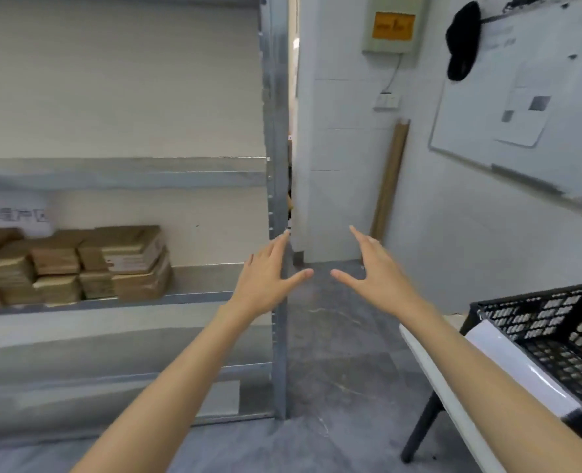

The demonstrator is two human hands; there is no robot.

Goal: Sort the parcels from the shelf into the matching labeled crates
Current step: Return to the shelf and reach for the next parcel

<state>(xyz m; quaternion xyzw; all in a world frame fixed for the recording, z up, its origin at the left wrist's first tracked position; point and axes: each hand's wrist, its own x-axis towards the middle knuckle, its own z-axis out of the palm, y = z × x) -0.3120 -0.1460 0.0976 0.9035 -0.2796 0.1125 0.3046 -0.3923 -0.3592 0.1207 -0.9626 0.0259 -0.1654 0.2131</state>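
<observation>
Head view, both arms stretched forward, palms down.

Left hand: fingers straight and close together, thumb spread out to the right. It holds nothing. In the view it lies over the right upright post of the shelf; whether it touches the post I cannot tell.

Right hand: fingers straight and together, thumb spread out to the left, holding nothing. It is seen against the grey floor. The two thumbs point toward each other with a gap between them.

Parcels — brown packets in a loose stack on the middle level of the shelf, toward its left, well apart from both hands. Some carry pale labels, too blurred to read. A white paper sign sits behind them; its writing is blurred. The level above shows nothing on it.

Crate — black, lattice-walled, on a white bench at lower right, beside the right forearm. A white sheet lies along its near wall; no text can be made out.

Wall at right: whiteboard with a paper fixed on it, a dark object hanging at its top corner, a box with an orange label, a socket, and a brown strip leaning upright.
</observation>
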